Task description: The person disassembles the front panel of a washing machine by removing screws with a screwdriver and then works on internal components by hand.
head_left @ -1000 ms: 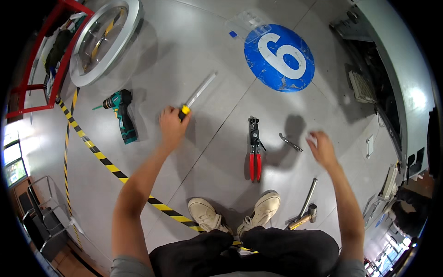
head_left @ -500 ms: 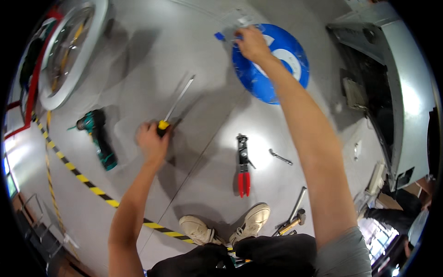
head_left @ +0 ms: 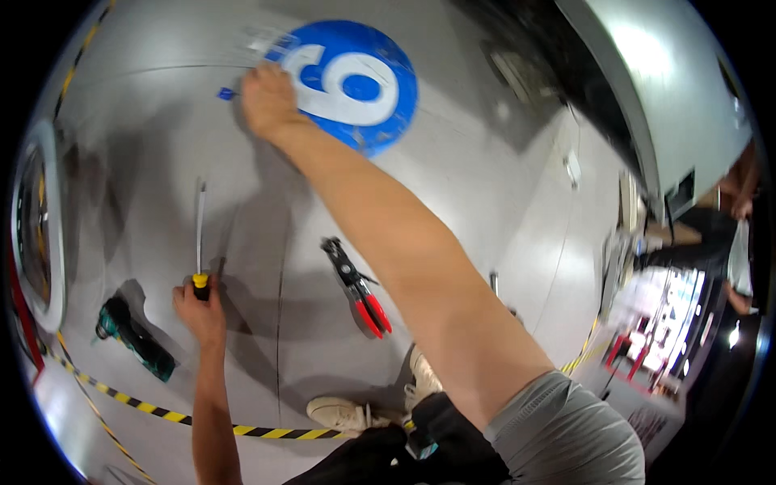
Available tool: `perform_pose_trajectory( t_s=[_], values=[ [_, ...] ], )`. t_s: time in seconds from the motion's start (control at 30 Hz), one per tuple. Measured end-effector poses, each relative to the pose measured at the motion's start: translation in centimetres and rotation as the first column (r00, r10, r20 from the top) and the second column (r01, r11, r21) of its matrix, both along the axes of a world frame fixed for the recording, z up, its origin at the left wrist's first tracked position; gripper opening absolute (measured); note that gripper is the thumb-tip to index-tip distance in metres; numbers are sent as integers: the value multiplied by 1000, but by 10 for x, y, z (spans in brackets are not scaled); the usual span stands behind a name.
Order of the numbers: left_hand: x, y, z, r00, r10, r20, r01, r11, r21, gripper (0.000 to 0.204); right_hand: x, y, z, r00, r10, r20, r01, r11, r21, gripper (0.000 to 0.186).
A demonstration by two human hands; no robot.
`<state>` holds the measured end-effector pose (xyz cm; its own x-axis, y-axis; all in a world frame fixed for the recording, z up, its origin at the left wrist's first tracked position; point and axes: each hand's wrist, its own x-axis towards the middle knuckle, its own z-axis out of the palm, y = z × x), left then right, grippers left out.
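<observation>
My left hand (head_left: 198, 311) is closed round the black and yellow handle of a screwdriver (head_left: 200, 242), its long shaft pointing away from me. My right hand (head_left: 271, 101) reaches far forward to the floor at the left edge of a blue disc (head_left: 388, 61) with a white figure on it. Its fingers are curled down, and what they hold, if anything, is hidden. Just left of them lies a small blue piece (head_left: 226, 94). Crinkled clear plastic (head_left: 263, 42) rests beyond the fingers, overlapping the disc's edge.
A green and black cordless drill (head_left: 133, 338) lies at the left, with red-handled pliers (head_left: 356, 287) in the middle. Black and yellow tape (head_left: 153, 410) crosses the floor by my shoes. A round white-rimmed door (head_left: 52, 234) stands far left, a grey metal cabinet (head_left: 647, 89) at right. Another person (head_left: 711, 238) is at the far right.
My view has swung right, so the floor things sit farther left. My right hand stays by the disc's edge, and the left still holds the screwdriver. My right arm now hides the small wrench.
</observation>
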<state>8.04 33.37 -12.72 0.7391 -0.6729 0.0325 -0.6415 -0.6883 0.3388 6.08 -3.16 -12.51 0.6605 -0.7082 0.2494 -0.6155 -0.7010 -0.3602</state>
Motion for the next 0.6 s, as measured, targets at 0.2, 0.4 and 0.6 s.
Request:
perform_pose_trajectory(
  t_s=[0.2, 0.4, 0.6],
  values=[
    [23, 26, 2, 989, -73, -126, 84, 992, 93, 47, -87, 26, 90, 965, 221, 142, -241, 960, 140, 27],
    [27, 4, 4, 986, -135, -98, 142, 987, 71, 49, -382, 65, 161, 986, -93, -139, 143, 900, 413, 22],
    [50, 6, 4, 834, -139, -534, 202, 977, 61, 58, -619, 304, 218, 449, -797, -403, 881, 319, 349, 22]
  ],
)
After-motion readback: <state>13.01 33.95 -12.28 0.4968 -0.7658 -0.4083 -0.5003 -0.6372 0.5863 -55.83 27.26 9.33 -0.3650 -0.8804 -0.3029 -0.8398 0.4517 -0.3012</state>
